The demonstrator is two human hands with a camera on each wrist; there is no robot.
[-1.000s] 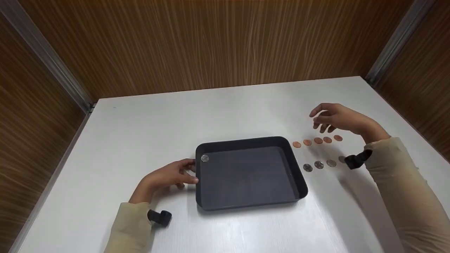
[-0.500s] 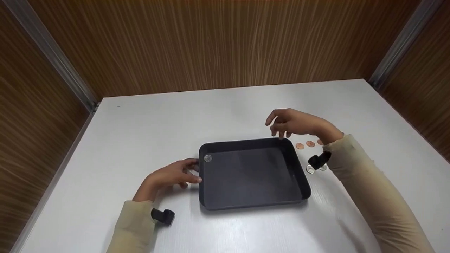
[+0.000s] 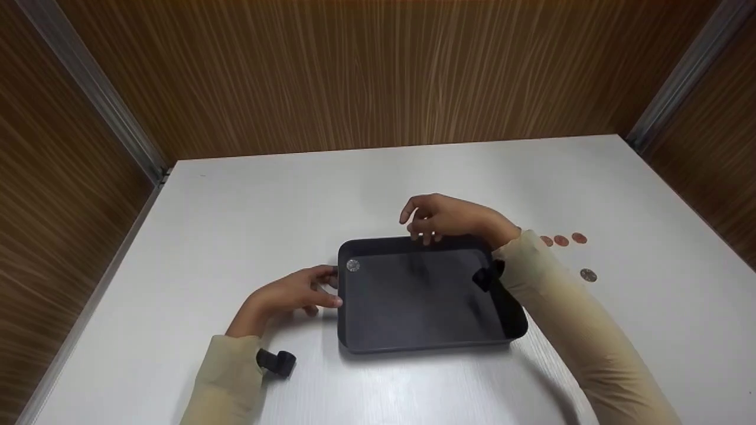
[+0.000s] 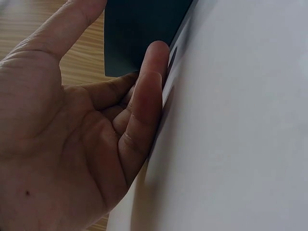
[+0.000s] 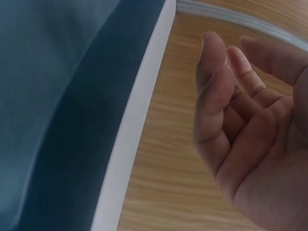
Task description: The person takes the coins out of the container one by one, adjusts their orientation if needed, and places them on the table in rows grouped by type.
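My left hand (image 3: 289, 295) lies on the white table (image 3: 236, 206), just beside the left wall of the black tray (image 3: 425, 336). My fingers (image 4: 144, 110) are loose and a bit bent. The tips touch the tray's side. The thumb points up and away from the other fingers. This hand grips nothing.

My right hand (image 3: 443, 217) hangs over the far rim of the tray. The fingers (image 5: 214, 91) are bent and held close together, with the tips pointing down. In the right wrist view they look pinched, but I cannot tell if a coin is between them. It is too small and hidden to see.

The tray sits near the middle of the table, between my two hands. One silver coin (image 3: 353, 265) lies flat inside it, in the far left corner, close to my left fingertips.

More coins lie on the table to the right of the tray. Three brown coins (image 3: 561, 240) sit in a short row, just past my right sleeve (image 3: 567, 313). Another silver coin (image 3: 588, 275) lies alone, a little nearer to me than the brown row. My arm hides the table close to the tray there, so I cannot tell if more coins lie under it.

Brown wood walls (image 3: 354, 77) stand behind the table and on both sides.
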